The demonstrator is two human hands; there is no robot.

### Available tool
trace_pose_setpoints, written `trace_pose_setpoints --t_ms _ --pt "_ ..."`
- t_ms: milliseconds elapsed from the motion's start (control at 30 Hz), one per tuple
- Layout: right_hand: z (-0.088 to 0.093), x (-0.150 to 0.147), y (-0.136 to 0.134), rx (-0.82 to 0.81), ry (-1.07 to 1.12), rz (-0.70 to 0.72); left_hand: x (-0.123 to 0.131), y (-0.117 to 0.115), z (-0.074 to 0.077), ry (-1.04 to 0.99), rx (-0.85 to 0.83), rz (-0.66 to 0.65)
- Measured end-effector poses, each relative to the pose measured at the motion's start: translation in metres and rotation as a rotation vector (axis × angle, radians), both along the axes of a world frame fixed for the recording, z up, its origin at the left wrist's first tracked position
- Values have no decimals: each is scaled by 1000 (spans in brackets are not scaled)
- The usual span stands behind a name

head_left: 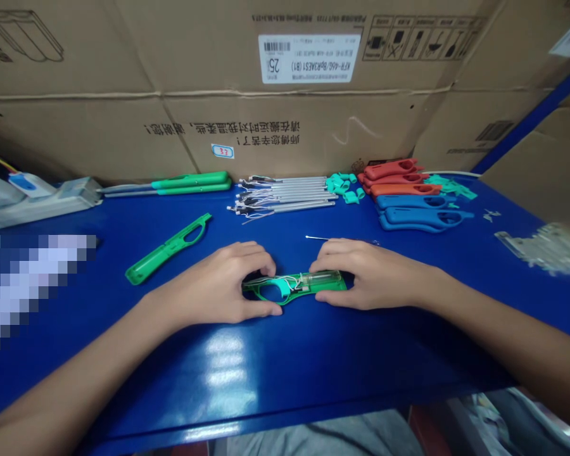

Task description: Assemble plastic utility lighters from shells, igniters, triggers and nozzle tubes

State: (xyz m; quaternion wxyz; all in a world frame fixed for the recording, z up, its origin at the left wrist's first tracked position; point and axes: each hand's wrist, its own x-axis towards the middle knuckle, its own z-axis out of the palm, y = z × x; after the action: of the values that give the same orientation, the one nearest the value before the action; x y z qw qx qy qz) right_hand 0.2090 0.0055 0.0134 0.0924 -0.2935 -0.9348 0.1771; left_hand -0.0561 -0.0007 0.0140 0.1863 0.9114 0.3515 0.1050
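Between my hands, low over the blue tabletop, lies a green lighter half-shell (333, 287) with its inner side up. A turquoise trigger (282, 288), white wires and a clear fuel tank (320, 277) sit inside it. My left hand (223, 278) pinches its left end, fingers above and thumb on the near side. Around the right end, by the tank, my right hand (365, 272) is closed; its fingers partly hide the tank. Another green half-shell (159, 258) lies to the left, apart from both hands. Behind my right fingers is a thin metal rod (316, 238).
At the back are green lighters with metal tubes (194, 184), several silver tubes with wires (299, 189), turquoise triggers (342, 183), and red (392, 171) and blue shells (420, 218). Clear parts (546, 247) lie right, a power strip (61, 201) left. Cardboard (194, 63) walls the back.
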Motion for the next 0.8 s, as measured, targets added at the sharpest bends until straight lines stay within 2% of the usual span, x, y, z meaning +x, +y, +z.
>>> trace_pose_setpoints --t_ms 367,667,800 --pt "1 1 0 7 -34 -25 5 1 -6 -38 -91 98" --pt "2 2 0 0 -39 -45 4 -1 -3 -46 -28 34" --pt "-3 -3 -4 31 73 -70 5 -1 -4 -62 -22 32"
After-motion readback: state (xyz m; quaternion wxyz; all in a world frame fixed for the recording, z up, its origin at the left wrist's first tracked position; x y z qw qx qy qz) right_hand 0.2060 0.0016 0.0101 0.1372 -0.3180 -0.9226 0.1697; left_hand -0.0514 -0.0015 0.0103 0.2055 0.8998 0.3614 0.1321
